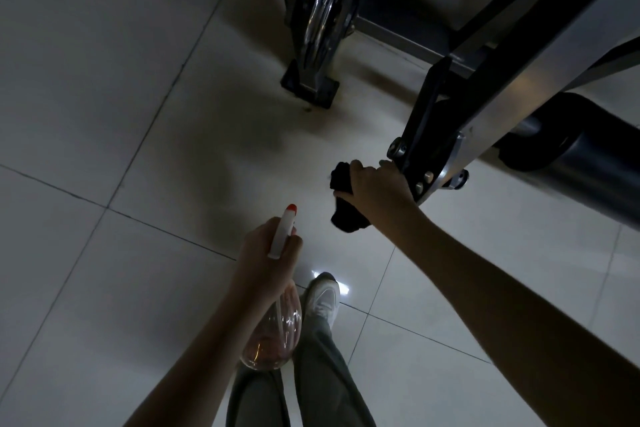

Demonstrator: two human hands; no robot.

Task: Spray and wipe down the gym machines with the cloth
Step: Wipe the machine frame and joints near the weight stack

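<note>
My left hand (265, 255) grips the neck of a clear spray bottle (273, 333) holding pinkish liquid; its white trigger head with a red nozzle tip (282, 230) points away from me. My right hand (372, 189) holds a dark cloth (344, 215) bunched in its fingers and presses it against the lower end of a slanted silver and black machine arm (450, 135), close to its bolts. Part of the cloth hangs below the hand.
A black roller pad (571, 139) lies behind the arm at the right. Another machine's base with a chrome wheel (320, 17) stands on black feet at top centre. Pale floor tiles (104, 114) spread to the left. My white shoe (322, 298) is below.
</note>
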